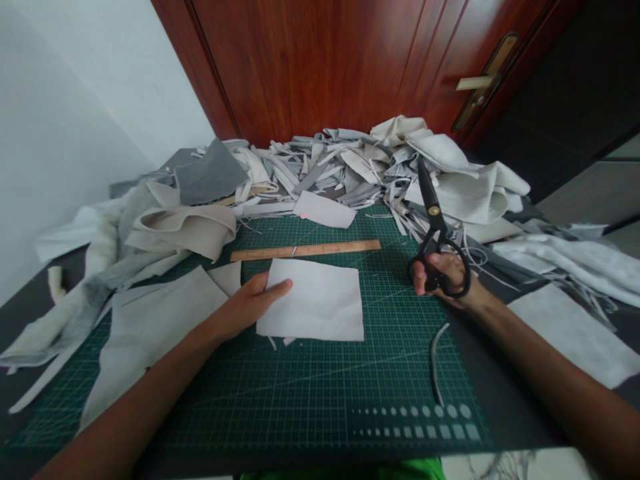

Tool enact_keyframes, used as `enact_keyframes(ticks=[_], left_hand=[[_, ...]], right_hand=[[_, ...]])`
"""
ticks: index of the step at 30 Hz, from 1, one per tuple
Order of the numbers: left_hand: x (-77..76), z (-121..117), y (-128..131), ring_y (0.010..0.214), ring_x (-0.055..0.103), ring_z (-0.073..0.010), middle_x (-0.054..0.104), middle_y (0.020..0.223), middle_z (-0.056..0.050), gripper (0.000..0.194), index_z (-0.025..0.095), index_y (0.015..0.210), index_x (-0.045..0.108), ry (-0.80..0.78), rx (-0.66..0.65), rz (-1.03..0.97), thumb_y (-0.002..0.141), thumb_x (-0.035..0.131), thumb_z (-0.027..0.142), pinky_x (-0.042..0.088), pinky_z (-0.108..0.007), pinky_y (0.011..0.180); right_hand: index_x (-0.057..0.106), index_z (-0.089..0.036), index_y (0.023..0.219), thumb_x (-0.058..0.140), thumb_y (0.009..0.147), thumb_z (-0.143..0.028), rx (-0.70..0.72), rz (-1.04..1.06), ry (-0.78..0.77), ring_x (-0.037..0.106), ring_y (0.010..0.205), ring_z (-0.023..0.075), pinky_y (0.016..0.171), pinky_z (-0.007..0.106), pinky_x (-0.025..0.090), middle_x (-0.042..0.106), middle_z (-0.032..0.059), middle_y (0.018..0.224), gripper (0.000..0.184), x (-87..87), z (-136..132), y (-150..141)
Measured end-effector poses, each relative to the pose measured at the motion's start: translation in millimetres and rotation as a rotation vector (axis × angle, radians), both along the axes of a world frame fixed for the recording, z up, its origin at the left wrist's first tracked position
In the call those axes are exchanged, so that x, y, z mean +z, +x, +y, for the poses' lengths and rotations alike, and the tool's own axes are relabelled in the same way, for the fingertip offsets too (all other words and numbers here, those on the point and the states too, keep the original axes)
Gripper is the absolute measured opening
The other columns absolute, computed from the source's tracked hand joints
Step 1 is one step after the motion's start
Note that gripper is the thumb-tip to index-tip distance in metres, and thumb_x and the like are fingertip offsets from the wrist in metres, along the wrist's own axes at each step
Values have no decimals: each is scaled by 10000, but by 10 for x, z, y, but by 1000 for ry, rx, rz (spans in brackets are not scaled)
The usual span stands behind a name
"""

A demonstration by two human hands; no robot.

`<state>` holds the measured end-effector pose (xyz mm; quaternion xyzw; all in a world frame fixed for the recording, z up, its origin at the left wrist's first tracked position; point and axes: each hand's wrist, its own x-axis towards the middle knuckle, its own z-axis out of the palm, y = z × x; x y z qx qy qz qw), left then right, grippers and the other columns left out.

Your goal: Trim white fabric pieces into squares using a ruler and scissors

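Observation:
My left hand (263,293) pinches the left edge of a whitish rectangular fabric piece (320,303), thumb on top and fingers hidden beneath. The piece is held over the green cutting mat (320,393). At the right, my right hand (443,272) has its fingers in the handle loops of black scissors (434,213). Their blades are closed and point up and away from me, apart from the fabric piece. A wooden ruler (340,249) lies just beyond the fabric piece. Past the ruler rests a smaller white fabric piece (327,209) with a pinkish mark.
A heap of grey and white fabric strips (320,167) spans the table's back. Folded fabric (185,230) and a large pale sheet (155,320) lie left. A thin grey strip (435,363) sits on the mat's right. Beyond the table stands a wooden door (320,67).

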<state>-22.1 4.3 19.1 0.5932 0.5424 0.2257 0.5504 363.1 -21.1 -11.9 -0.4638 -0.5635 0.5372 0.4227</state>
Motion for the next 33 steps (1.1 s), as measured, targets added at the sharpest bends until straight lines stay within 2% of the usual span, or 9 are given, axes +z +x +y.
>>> enact_keyframes(ticks=[4,9,12,16,21,25,28,30,33], left_hand=[[-23,28,-52,726,670,-218,748,883,-62,397,176,939,709,-46,-43,-88,841,723,561,510,-288,594],[-15,15,-63,650,629,-213,695,727,-41,485,190,770,676,-71,106,31,788,724,673,470,-299,549],[37,52,-78,810,708,-292,773,891,-100,624,191,935,749,-102,83,-53,885,511,766,535,-365,639],[135,161,-136,1021,717,-314,787,1123,-136,695,170,1154,746,173,-55,-65,1007,296,679,556,-420,858],[185,150,-26,1226,640,-317,698,1344,-136,539,187,1335,643,580,-383,365,997,476,572,432,-472,1110],[175,40,273,1339,550,-354,611,1452,-158,728,167,1501,501,734,-620,671,886,693,505,376,-489,1148],[221,54,424,1259,609,-361,659,1376,-173,805,148,1517,480,685,-671,778,818,766,425,441,-461,1073],[289,131,427,1115,684,-348,740,1217,-142,669,179,1436,578,599,-649,792,824,740,395,502,-430,964],[388,305,344,821,726,-302,772,853,-75,338,207,996,780,468,-512,648,838,703,496,542,-369,776]], right_hand=[[651,-197,728,645,893,-651,12,29,62,497,503,138,470,282,336,630,18,586,483,-77,65,-24],[628,-198,729,614,956,-574,75,-91,150,515,564,139,556,290,374,616,3,606,439,-107,83,-5],[530,-217,640,635,951,-537,62,-101,186,555,644,158,641,301,419,594,0,601,459,-86,63,-57],[485,-226,615,651,932,-519,12,-124,199,561,689,172,677,308,433,587,7,615,463,-81,57,-103],[591,-216,887,643,869,-471,56,56,94,413,557,127,486,271,306,576,-8,736,260,-140,95,-78],[572,-221,991,603,777,-506,91,220,4,377,594,148,455,264,301,547,16,805,358,-100,116,-101],[570,-221,972,588,788,-493,69,258,3,379,633,162,483,264,331,526,22,801,329,-50,115,-126],[570,-219,970,598,797,-513,64,269,6,374,635,160,484,259,323,520,20,795,342,-42,118,-134],[575,-209,969,608,806,-595,66,267,18,384,633,155,480,257,310,518,16,786,420,-68,133,-137]])
